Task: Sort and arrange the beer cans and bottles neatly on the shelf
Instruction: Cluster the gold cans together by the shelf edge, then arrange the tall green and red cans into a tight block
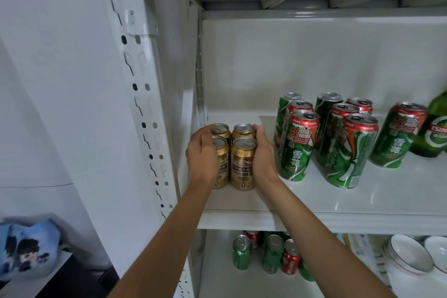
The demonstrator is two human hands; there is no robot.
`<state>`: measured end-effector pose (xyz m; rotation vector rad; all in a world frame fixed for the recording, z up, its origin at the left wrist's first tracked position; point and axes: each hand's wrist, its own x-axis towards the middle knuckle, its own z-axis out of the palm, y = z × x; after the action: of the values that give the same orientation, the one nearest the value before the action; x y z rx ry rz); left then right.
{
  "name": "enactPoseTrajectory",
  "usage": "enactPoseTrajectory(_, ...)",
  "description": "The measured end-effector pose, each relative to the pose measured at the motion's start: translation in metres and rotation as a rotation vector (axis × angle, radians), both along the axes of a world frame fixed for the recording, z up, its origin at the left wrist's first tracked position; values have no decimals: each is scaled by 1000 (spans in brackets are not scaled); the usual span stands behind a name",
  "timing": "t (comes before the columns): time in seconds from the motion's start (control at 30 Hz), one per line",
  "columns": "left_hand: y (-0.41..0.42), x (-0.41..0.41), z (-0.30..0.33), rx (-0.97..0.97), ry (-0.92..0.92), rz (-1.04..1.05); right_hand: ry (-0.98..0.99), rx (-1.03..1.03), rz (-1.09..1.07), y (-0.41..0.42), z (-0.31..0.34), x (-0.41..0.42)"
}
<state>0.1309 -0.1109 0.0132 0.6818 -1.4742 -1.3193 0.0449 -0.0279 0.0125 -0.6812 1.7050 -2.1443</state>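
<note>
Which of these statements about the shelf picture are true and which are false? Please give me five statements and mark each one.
1. Four gold cans stand in a two-by-two block at the left end of the shelf. True.
2. Only the left hand touches the gold cans. False: the right hand presses the block's other side too.
3. The green cans stand to the right of the gold cans. True.
4. The green bottle lies on its side. False: it stands upright at the right edge.
5. The shelf below holds only bowls. False: more cans stand there beside white bowls.
</note>
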Motion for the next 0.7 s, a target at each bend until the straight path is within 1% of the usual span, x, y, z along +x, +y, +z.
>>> enactPoseTrajectory(0.03,0,1,2,-20,-11,5,64,38,-15,3,3,2)
enactPoseTrajectory(0.1,2,4,6,-100,-44,36,261,117,-84,10,8,3)
enactPoseTrajectory(0.17,3,6,13,-261,-101,51,478,165,-158,18,16,3)
enactPoseTrajectory(0.27,3,6,25,-528,-222,18,748,127,-183,33,28,4)
enactPoseTrajectory(0.37,3,6,34,-749,-352,-5,957,92,-209,55,32,5)
enactPoseTrajectory(0.47,13,2,44,-969,-438,9,1079,68,-294,81,32,-1)
enactPoseTrajectory(0.5,21,-1,47,-1014,-464,24,1102,66,-334,89,32,-4)
enactPoseTrajectory(0.6,48,-13,60,-1029,-463,-4,1132,46,-463,117,33,-16)
enactPoseTrajectory(0.7,76,-26,69,-1020,-465,-32,1140,49,-524,152,36,-27)
